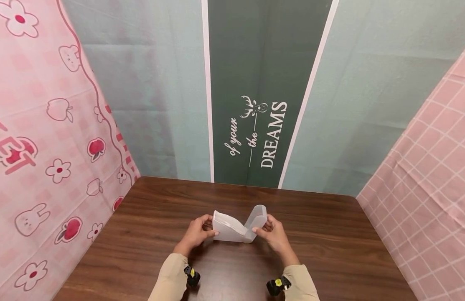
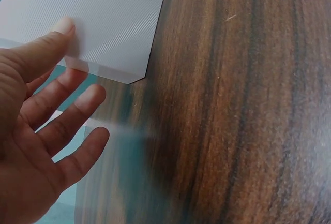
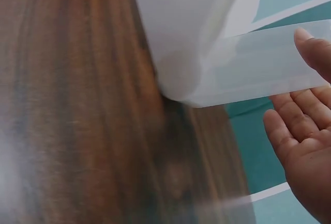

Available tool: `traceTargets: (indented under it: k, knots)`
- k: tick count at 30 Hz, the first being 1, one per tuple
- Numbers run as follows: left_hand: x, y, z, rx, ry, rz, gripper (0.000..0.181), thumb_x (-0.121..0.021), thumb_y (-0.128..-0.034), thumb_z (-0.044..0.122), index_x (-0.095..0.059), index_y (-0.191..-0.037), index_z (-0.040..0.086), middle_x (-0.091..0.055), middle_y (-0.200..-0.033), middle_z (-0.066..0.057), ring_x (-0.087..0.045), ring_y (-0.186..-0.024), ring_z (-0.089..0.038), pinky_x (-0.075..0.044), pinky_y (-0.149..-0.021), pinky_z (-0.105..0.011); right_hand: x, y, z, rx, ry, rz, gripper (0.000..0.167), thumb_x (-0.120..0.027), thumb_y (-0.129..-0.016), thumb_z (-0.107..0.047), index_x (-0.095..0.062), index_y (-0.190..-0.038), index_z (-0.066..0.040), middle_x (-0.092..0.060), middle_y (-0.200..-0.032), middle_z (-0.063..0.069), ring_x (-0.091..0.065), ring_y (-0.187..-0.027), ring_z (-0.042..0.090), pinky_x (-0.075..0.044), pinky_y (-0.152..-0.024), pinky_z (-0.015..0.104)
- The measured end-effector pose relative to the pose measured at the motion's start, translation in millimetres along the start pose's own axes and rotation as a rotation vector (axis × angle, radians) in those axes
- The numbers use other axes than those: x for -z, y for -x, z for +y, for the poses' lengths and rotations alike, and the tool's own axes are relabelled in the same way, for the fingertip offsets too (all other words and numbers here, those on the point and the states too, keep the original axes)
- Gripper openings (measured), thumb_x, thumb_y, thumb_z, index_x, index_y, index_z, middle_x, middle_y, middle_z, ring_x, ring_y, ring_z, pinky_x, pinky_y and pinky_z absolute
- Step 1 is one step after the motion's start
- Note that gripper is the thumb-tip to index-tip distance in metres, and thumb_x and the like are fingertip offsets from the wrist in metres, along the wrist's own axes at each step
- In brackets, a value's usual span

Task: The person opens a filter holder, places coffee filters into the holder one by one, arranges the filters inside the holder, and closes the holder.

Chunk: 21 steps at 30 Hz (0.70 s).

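Note:
A whitish translucent plastic case (image 1: 229, 230) stands on the table in front of me, its flap-like lid (image 1: 257, 219) swung up at the right end. Pale layered edges show along its sloping top; what they are is unclear. My left hand (image 1: 196, 233) pinches the case's left end, thumb on the near face and fingertips behind. In the left wrist view, the ridged case wall (image 2: 114, 27) lies under that thumb, the lower fingers spread free. With thumb and fingers, my right hand (image 1: 275, 237) holds the raised lid, also seen in the right wrist view as a frosted strip (image 3: 253, 66).
The dark wood-grain table (image 1: 161, 200) reaches back to a teal and green printed curtain (image 1: 251, 62). Pink patterned cloths hang at the left (image 1: 59, 138) and right (image 1: 435, 167). Black wrist cameras sit on both beige sleeves (image 1: 172, 271).

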State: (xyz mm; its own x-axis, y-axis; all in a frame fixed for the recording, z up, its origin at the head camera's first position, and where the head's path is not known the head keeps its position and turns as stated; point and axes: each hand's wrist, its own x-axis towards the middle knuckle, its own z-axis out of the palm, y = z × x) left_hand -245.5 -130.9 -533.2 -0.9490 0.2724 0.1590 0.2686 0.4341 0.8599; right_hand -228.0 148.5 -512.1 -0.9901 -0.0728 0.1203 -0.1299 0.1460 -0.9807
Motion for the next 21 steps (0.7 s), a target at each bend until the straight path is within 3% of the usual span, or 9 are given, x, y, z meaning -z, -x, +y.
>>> traceTargets:
  k: [4, 13, 18, 21]
  knots:
    - [0.4, -0.3, -2.1, -0.002, 0.002, -0.004, 0.033, -0.078, -0.0745, 0.01, -0.06, -0.101, 0.003, -0.065, -0.093, -0.007, -0.062, -0.079, -0.02, -0.051, -0.069, -0.034, -7, 1.0, 7, 0.0, 0.023, -0.004, 0.047, -0.075, -0.074, 0.004, -0.054, -0.116, 0.006, -0.062, -0.109, 0.021, -0.06, -0.1, 0.033, -0.046, -0.086, 0.041]
    - [0.2, -1.4, -4.5, -0.014, 0.007, -0.019, 0.034, -0.078, -0.0745, 0.01, -0.06, -0.102, 0.002, -0.064, -0.093, -0.008, -0.062, -0.079, -0.021, -0.051, -0.069, -0.034, -22, 2.3, 8, 0.055, 0.239, -0.047, 0.053, -0.077, -0.077, -0.016, -0.055, -0.122, 0.0, -0.06, -0.115, 0.019, -0.056, -0.106, 0.036, -0.044, -0.086, 0.05]
    - [0.4, -1.0, -7.4, -0.093, 0.032, -0.014, 0.034, -0.078, -0.0755, 0.015, -0.059, -0.1, 0.001, -0.064, -0.089, -0.006, -0.062, -0.075, -0.018, -0.051, -0.065, -0.033, -28, -0.4, 9, 0.091, 0.263, -0.048, 0.05, -0.078, -0.076, -0.014, -0.057, -0.119, 0.0, -0.061, -0.112, 0.018, -0.058, -0.101, 0.034, -0.046, -0.084, 0.05]
    - [1.1, -2.0, -6.7, -0.065, 0.029, -0.014, 0.033, -0.078, -0.0752, 0.014, -0.06, -0.1, 0.003, -0.063, -0.091, -0.006, -0.062, -0.076, -0.019, -0.051, -0.066, -0.033, -32, -2.5, 8, 0.108, 0.274, -0.056, 0.049, -0.078, -0.075, -0.014, -0.059, -0.119, -0.001, -0.062, -0.111, 0.017, -0.059, -0.1, 0.032, -0.047, -0.082, 0.049]
